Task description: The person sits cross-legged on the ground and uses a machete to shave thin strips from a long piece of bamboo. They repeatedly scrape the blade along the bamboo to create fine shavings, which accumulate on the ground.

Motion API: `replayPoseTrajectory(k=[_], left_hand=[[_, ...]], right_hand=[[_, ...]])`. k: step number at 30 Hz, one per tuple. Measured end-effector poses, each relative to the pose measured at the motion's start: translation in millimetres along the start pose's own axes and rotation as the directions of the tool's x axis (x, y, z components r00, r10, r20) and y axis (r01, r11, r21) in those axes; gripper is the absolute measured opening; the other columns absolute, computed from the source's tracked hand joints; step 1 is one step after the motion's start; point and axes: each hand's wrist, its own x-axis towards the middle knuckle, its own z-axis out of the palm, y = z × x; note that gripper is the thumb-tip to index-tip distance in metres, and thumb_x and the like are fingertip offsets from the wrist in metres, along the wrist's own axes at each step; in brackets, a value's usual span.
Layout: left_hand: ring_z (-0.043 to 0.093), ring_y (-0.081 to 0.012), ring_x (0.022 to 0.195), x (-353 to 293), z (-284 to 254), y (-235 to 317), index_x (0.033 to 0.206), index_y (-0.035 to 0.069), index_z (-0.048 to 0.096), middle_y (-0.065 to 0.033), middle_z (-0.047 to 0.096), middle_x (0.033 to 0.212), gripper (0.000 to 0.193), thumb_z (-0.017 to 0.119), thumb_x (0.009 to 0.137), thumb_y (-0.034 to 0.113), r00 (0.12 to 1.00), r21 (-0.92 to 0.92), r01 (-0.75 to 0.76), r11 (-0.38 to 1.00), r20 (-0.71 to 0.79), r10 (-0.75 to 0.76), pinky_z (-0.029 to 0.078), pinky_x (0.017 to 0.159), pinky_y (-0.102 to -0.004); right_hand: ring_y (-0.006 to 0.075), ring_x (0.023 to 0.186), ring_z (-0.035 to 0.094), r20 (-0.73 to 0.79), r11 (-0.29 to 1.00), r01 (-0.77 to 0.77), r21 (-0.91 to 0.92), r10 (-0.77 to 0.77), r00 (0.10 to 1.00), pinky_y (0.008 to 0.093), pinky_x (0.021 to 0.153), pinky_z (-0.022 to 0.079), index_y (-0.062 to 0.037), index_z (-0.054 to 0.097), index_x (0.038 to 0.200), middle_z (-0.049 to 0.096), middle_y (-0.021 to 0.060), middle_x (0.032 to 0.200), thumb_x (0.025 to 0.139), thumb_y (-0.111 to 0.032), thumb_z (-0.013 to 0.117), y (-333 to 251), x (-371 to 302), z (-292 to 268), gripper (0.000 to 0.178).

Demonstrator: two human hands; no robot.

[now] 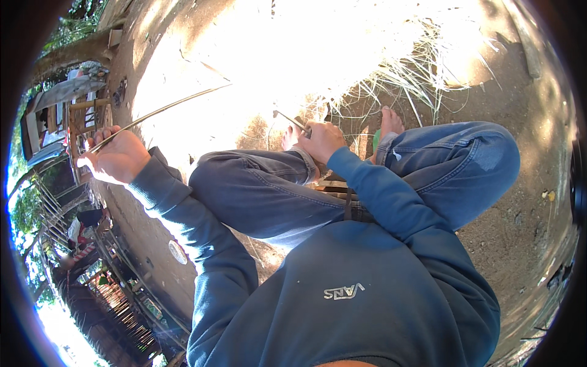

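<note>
My left hand (119, 157) is raised out to the left, palm partly turned up. Its fingers and thumb close on one end of a long, thin cane-like strip (174, 105), which slants up to the right over the bright ground. My right hand (324, 142) is between my knees, wrapped around a slim, knife-like tool (290, 119). The tool's narrow end points up and left, apart from the strip; its other end is hidden in my fist. Just beyond the right hand lies a loose heap of pale, thin shavings (416, 73).
I sit low with knees spread and feet on the dirt ground (489, 208). A round whitish object (177, 252) lies left of my leg. Farther left are a wooden fence (122, 306), a person in red stripes (82, 254) and a cluttered stand (58, 119). Glare whitens the ground ahead.
</note>
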Motion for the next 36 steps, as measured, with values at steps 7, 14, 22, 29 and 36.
replayPoseTrajectory(k=[7, 14, 22, 29, 36], left_hand=[[0.037, -0.0169, 0.069, 0.6, 3.5, -1.5, 0.088, 0.007, 0.049, -0.0021, 0.038, 0.075, 0.04, 0.057, 0.088, 0.046, 0.994, -0.007, 0.013, 1.0, 0.105, -0.012, 0.033, 0.067, -0.0311], [0.038, -0.0161, 0.072, -18.9, 10.5, 2.8, 0.101, 0.004, 0.053, -0.0019, 0.039, 0.077, 0.06, 0.048, 0.088, 0.062, 0.973, 0.072, -0.06, 0.996, 0.226, 0.042, 0.034, 0.07, -0.0322], [0.038, -0.0183, 0.072, -35.3, 23.3, 9.8, 0.108, -0.001, 0.057, -0.0027, 0.036, 0.076, 0.064, 0.052, 0.086, 0.06, 0.973, 0.089, -0.111, 0.99, 0.213, 0.09, 0.035, 0.072, -0.0335], [0.038, -0.0185, 0.073, -33.3, 22.8, 6.3, 0.105, 0.0, 0.057, -0.0025, 0.036, 0.075, 0.066, 0.054, 0.083, 0.063, 0.97, 0.069, -0.131, 0.989, 0.217, 0.113, 0.036, 0.071, -0.0334], [0.039, -0.0188, 0.071, -28.1, 20.7, 6.0, 0.104, 0.002, 0.057, -0.0031, 0.036, 0.074, 0.064, 0.057, 0.082, 0.062, 0.975, 0.07, -0.093, 0.993, 0.209, 0.076, 0.037, 0.071, -0.0342]], right_hand=[[0.0304, 0.085, 0.066, 0.001, 0.999, -0.051, -0.02, 0.051, 0.999, 0.0419, 0.079, 0.051, -0.0062, 0.066, 0.097, 0.068, 0.0152, 0.085, 0.087, -0.036, 0.056, 11.2, 7.4, 4.2, 0.033], [0.03, 0.075, 0.067, -0.01, 0.99, 0.137, 0.034, -0.136, 0.991, 0.0409, 0.076, 0.052, -0.005, 0.066, 0.092, 0.068, 0.0151, 0.078, 0.087, -0.031, 0.057, -22.2, -3.4, -0.9, 0.028], [0.029, 0.076, 0.067, -0.059, 0.997, 0.069, 0.033, -0.067, 0.996, 0.0409, 0.076, 0.052, -0.0038, 0.066, 0.093, 0.069, 0.0146, 0.08, 0.087, -0.033, 0.055, -13.7, -2.2, 1.8, 0.032], [0.0303, 0.077, 0.067, -0.053, 0.999, 0.04, -0.002, -0.04, 0.998, 0.0411, 0.076, 0.052, -0.0039, 0.066, 0.095, 0.068, 0.0153, 0.08, 0.088, -0.034, 0.055, -4.1, -3.9, 5.4, 0.033], [0.0312, 0.08, 0.067, -0.039, 0.999, 0.013, -0.038, -0.015, 0.999, 0.0414, 0.078, 0.052, -0.0072, 0.068, 0.101, 0.069, 0.0157, 0.083, 0.088, -0.035, 0.055, 1.1, 0.9, -1.7, 0.033]])
